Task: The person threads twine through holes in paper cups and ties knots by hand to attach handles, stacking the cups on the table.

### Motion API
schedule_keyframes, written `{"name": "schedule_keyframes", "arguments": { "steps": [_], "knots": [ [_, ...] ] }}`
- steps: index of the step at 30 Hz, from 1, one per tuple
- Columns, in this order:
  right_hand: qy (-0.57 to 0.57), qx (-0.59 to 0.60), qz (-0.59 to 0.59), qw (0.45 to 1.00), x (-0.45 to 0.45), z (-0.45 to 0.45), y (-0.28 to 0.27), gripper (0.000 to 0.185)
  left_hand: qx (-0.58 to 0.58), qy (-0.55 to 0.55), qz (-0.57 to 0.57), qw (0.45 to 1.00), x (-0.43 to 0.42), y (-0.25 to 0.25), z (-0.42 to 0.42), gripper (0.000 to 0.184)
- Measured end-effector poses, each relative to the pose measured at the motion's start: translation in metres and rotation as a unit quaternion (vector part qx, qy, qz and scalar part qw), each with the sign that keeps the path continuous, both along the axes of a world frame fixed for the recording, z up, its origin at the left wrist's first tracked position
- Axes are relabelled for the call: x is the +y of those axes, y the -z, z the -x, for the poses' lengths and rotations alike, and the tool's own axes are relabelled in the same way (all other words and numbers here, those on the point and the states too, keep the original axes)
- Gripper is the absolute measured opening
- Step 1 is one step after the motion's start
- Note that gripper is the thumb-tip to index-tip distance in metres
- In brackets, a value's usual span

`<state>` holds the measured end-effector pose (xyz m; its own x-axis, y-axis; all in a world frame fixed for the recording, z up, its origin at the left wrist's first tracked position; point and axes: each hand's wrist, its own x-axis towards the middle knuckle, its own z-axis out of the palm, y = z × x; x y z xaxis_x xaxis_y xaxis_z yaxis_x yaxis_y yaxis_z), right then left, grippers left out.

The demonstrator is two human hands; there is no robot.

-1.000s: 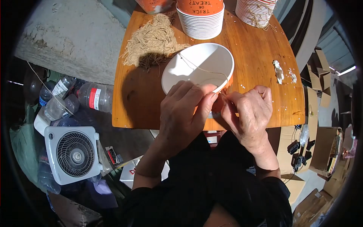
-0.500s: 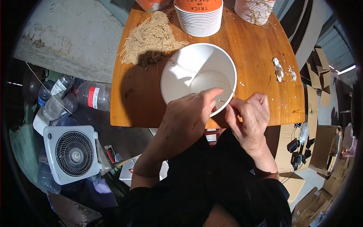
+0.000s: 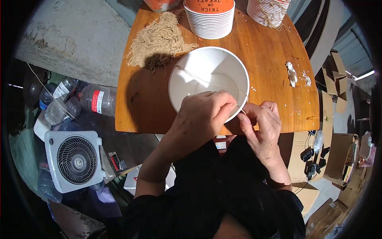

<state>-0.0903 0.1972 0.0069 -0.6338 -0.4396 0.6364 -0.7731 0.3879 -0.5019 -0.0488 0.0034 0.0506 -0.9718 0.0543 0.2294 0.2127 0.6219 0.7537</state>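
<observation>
A white paper bucket (image 3: 207,65) stands mouth-up near the table's front edge. A thin tan string (image 3: 195,75) runs from its left rim across the inside to the right rim. My left hand (image 3: 203,113) reaches over the front of the bucket, thumb and forefinger pinched on the string near the front-right rim. Just outside that rim is my right hand (image 3: 262,125), its thumb and forefinger closed about the string where it comes over the edge. The fingertips partly hide the string's end.
A pile of tan string (image 3: 159,40) lies on the wooden table (image 3: 270,79). Behind stand a stack of orange-and-white buckets (image 3: 209,22) and another stack (image 3: 267,12) with strings hanging on it. White scraps (image 3: 291,73) lie at right. A fan (image 3: 75,161) and plastic bottles (image 3: 97,99) are at left.
My left forefinger, stretched out before, has curled down into a pinch on the string, drawing it taut at the rim. My right hand stays at the rim, barely moved.
</observation>
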Motion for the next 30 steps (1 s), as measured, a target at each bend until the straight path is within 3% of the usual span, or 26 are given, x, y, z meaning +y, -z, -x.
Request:
{"name": "schedule_keyframes", "arguments": {
  "steps": [2,4,11,13,18,21,25,30],
  "knots": [
    [-0.007,-0.041,0.004,0.999,0.005,0.001,-0.002,0.023,0.014,-0.025,0.011,1.000,-0.002,0.002,-0.001,0.008],
    [0.007,0.014,-0.028,0.999,0.010,0.004,-0.006,0.024,0.071,-0.040,-0.014,0.997,-0.004,0.006,-0.003,0.006],
    [0.023,0.036,-0.066,0.997,0.024,0.007,-0.031,0.022,0.055,-0.034,-0.102,0.993,-0.011,0.004,-0.010,0.005],
    [0.009,0.021,-0.065,0.998,0.027,0.006,-0.038,0.022,0.060,-0.018,-0.174,0.983,-0.013,0.005,-0.011,0.005],
    [-0.044,-0.025,-0.049,0.998,0.024,-0.001,-0.043,0.022,0.039,-0.023,-0.178,0.983,0.006,-0.004,-0.039,0.008],
    [-0.072,-0.057,-0.028,0.995,0.024,-0.003,-0.033,0.021,0.079,0.017,-0.200,0.976,0.028,0.014,-0.053,0.023],
    [-0.144,-0.150,-0.006,0.978,0.034,-0.009,-0.026,0.022,0.074,0.031,-0.240,0.967,0.035,0.040,-0.064,0.024],
    [-0.195,-0.160,0.006,0.968,0.037,-0.015,-0.014,0.023,0.117,0.059,-0.241,0.962,0.032,0.048,-0.068,0.024]
  ]
}}
